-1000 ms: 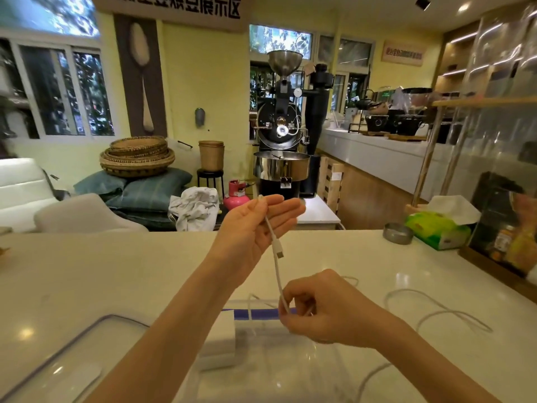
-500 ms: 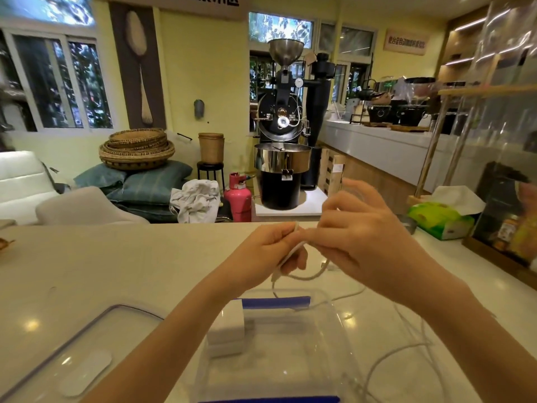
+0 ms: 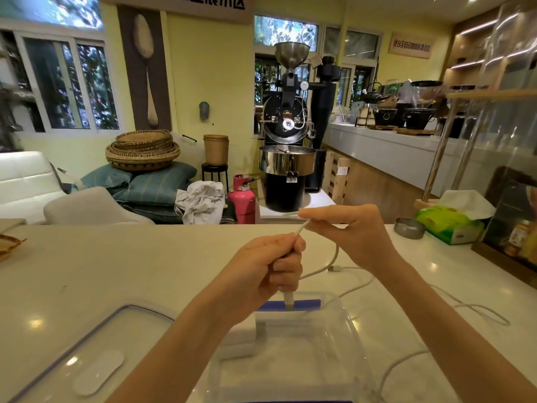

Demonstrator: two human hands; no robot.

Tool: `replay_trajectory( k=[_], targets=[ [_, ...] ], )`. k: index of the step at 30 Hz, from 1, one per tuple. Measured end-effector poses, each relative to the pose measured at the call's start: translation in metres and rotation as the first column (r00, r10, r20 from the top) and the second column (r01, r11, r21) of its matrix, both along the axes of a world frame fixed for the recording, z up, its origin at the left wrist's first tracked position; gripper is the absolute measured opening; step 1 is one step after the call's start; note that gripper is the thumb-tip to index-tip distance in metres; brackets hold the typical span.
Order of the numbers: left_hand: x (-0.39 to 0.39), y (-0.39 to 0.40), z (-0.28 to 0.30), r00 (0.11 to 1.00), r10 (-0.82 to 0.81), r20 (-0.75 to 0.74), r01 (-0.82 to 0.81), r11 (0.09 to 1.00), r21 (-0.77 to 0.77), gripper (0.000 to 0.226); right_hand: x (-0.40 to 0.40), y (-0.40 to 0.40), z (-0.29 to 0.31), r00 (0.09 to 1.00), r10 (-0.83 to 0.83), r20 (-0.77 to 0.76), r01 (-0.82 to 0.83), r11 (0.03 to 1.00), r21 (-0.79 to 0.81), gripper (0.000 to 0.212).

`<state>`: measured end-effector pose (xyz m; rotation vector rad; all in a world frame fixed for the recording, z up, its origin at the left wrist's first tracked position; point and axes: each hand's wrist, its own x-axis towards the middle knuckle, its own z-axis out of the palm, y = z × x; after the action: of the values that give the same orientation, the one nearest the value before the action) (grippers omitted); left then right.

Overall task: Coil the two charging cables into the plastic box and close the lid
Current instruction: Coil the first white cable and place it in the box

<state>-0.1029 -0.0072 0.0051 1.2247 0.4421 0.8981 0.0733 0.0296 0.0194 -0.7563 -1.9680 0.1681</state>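
Now both hands grip the white cable above the plastic box (image 3: 343, 321): left hand (image 3: 270, 269) fisted, right hand (image 3: 351, 231) pinching.

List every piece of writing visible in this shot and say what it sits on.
Banner at the top of the wall: large black Chinese characters cut off by the frame edge; only the last, "区", reads with any confidence.
Tan wall sign upper right: red Chinese characters, too blurred to read.
Green tissue pack: print too small to read.
Plastic box and cable: no writing visible.

Both forearms bare; hands (image 3: 270, 266) ungloved, no sleeves.
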Motion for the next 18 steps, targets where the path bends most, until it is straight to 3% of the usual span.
replay_trajectory(
  k=[4,8,10,14,18],
  targets=[
    [-0.015,0.004,-0.005,0.999,0.05,0.004,-0.05,0.998,-0.044,0.019,0.015,0.015,0.005,0.983,0.102,-0.153,-0.149,0.932,-0.331,0.025],
    [-0.025,0.004,-0.012,0.992,0.084,-0.091,-0.09,0.994,-0.069,0.031,0.031,0.035,0.003,0.896,0.0,-0.443,-0.22,0.868,-0.445,0.022],
    [-0.026,0.002,-0.013,0.99,0.088,-0.112,-0.095,0.994,-0.062,0.033,0.038,0.047,0.003,0.859,-0.114,-0.499,-0.147,0.878,-0.455,0.015],
    [-0.024,-0.004,-0.008,0.995,0.04,-0.094,-0.043,0.998,-0.039,0.025,0.041,0.067,0.001,0.897,-0.273,-0.348,0.111,0.9,-0.421,0.008],
    [-0.018,-0.008,0.002,1.0,0.004,-0.02,-0.003,1.0,0.014,0.019,0.018,0.07,-0.013,0.925,-0.367,0.096,0.377,0.918,-0.127,0.01]
  ],
)
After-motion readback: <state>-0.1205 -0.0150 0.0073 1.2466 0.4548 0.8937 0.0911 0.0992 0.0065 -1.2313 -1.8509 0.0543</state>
